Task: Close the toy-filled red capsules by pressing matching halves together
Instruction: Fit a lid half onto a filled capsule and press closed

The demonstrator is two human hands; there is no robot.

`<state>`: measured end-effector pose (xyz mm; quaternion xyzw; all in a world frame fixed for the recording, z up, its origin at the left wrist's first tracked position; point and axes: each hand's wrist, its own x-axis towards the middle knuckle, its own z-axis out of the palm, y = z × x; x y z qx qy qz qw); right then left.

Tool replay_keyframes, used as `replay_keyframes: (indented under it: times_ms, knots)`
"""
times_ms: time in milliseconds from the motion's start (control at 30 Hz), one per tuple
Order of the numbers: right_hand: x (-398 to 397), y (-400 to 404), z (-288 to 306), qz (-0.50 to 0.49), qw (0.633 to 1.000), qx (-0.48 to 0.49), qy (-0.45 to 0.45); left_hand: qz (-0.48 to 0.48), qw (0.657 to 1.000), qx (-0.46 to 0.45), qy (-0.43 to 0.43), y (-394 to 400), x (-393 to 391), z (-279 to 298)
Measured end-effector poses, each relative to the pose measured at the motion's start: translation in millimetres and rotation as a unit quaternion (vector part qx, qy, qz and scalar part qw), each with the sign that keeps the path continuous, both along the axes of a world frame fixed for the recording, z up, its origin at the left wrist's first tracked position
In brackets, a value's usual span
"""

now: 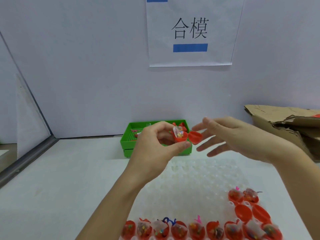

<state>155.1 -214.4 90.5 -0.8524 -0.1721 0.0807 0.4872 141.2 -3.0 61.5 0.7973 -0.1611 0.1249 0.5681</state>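
- Head view: the left hand (pixel 155 142) is raised above the table (pixel 69 179), its thumb and curled fingers pinching an open red capsule (pixel 181 137) by its filled lower half.
- A clear toy packet (pixel 178 131) with coloured bits stands up out of that half, just beyond the left fingertips.
- The capsule's empty lid half (pixel 195 137) hangs open to the right of the filled half, joined to it at the edge and tilted outward.
- The right hand (pixel 230 137) hovers just right of the lid half with fingers straight and spread, gripping nothing; its fingertips lie near the lid, and whether they touch it I cannot tell.
- Behind both hands a green tray (pixel 128 137) sits on the table against the wall, holding a few red pieces and small toys.
- Below the hands a clear dimpled tray (pixel 199 175) lies on the table.
- Along its near edge stands a row of open filled capsules (pixel 195 228), each with a packet inside.
- At its right, two more filled halves (pixel 242 196) sit behind two empty red halves (pixel 251 213).
- A torn cardboard box (pixel 284 122) rests at the far right.
- A paper sign (pixel 190 32) with two printed characters hangs on the wall.
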Motion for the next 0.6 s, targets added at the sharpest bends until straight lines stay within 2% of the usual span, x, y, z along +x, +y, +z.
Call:
replay_keyframes:
  times_ms: [100, 233, 400, 600]
  knots:
    - [-1, 0, 0, 0.047, 0.998, 0.016, -0.03, 0.016, 1.0, -0.008, -0.012, -1, 1, 0]
    - [2, 4, 0, -0.014, 0.993, 0.046, -0.109, 0.025, 0.999, 0.008, -0.019, -1, 2, -1]
    - [1, 9, -1, -0.018, 0.99, 0.088, -0.106, 0.021, 0.999, -0.002, -0.025, -3, 2, -3]
    - [-1, 9, 2, -0.048, 0.984, 0.13, -0.114, -0.024, 0.995, -0.09, -0.029, -4, 1, -2]
